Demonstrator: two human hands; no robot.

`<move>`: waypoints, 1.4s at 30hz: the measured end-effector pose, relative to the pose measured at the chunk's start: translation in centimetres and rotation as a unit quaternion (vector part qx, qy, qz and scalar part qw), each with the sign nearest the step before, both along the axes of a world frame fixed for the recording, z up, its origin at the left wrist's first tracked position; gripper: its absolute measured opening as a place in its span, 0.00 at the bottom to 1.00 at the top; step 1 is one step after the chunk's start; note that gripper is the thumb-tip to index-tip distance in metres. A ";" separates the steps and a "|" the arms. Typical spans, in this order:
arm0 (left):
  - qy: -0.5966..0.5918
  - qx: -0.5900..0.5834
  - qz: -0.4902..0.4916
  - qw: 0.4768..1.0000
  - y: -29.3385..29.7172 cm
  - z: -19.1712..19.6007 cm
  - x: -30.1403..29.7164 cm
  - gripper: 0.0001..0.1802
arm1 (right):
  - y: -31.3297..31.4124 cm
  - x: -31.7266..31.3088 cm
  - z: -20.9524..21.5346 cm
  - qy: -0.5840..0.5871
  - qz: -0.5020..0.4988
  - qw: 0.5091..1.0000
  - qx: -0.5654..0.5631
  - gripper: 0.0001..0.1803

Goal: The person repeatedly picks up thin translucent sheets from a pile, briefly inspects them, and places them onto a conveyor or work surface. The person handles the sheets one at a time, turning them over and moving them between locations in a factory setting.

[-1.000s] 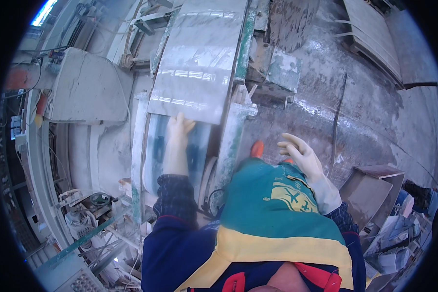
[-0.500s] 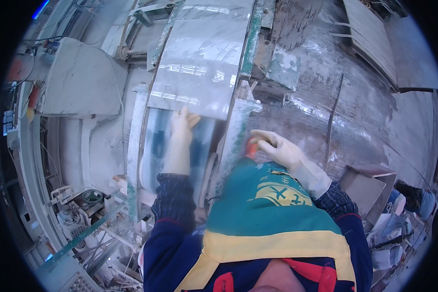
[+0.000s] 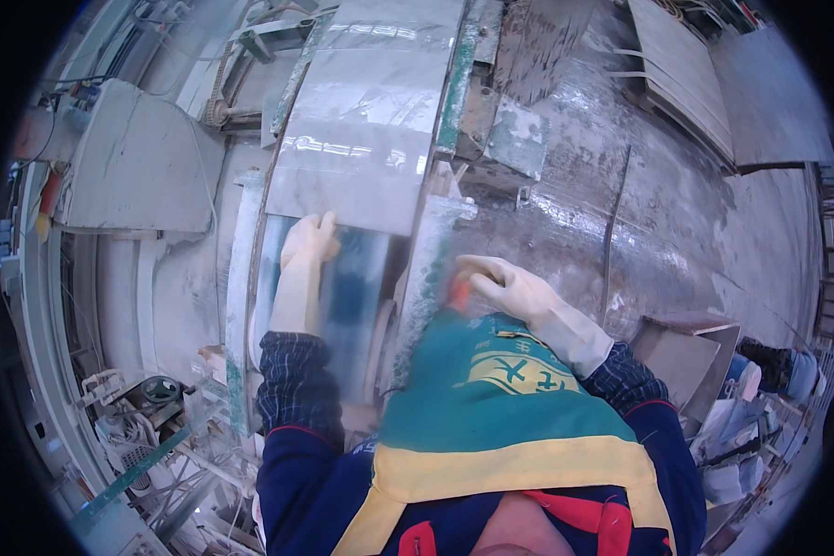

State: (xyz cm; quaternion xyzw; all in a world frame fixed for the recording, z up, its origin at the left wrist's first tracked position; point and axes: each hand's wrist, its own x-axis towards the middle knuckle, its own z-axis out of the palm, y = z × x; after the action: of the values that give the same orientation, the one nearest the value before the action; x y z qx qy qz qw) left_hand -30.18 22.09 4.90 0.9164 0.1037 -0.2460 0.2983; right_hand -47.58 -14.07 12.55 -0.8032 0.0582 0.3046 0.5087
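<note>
A glossy grey marbled slab (image 3: 347, 190) lies on the machine bed in front of me. My left hand (image 3: 310, 239), in a cream rubber glove, is at its near edge, left of the middle, with curled fingers against that edge; their undersides are hidden. Below the edge shows a blue-and-white surface (image 3: 350, 287), partly behind my left forearm. My right hand (image 3: 510, 289), gloved the same way, is bent beside the green-stained rail, fingers curled round a blurred orange-red thing (image 3: 458, 291) whose kind I cannot make out. A green apron (image 3: 491, 408) covers my front.
White-crusted rails (image 3: 426, 269) flank the bed on both sides. A large rough slab (image 3: 144, 162) stands at the left. Wet grey flooring (image 3: 574, 218) stretches to the right, with a leaning panel (image 3: 681, 79) beyond. Cables and scrap (image 3: 185, 463) crowd the lower left.
My left hand has slid left along the slab's near edge, and its fingers are closer together. The right hand keeps its pose. The whole view has shifted slightly.
</note>
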 end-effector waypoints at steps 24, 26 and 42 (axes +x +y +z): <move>-0.274 0.041 0.275 0.921 0.9 -1.3 -0.8 0.38 | -9.7 -17.3 -1.9 0.028 -0.334 0.942 -0.013 0.25; -0.353 0.222 0.142 0.898 3.0 -1.5 -0.1 0.40 | -10.8 -20.1 -3.1 0.014 -0.386 0.922 -0.018 0.22; -0.350 0.222 0.006 0.910 2.3 -2.9 8.6 0.33 | -2.9 -14.3 -4.0 0.073 -0.370 0.925 0.052 0.23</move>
State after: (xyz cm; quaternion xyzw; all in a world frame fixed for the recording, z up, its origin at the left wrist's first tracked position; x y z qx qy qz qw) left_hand -21.59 24.37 1.97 0.9857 0.0503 0.1215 0.1056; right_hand -61.91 -17.00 8.59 -0.6723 0.3725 0.1548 0.6207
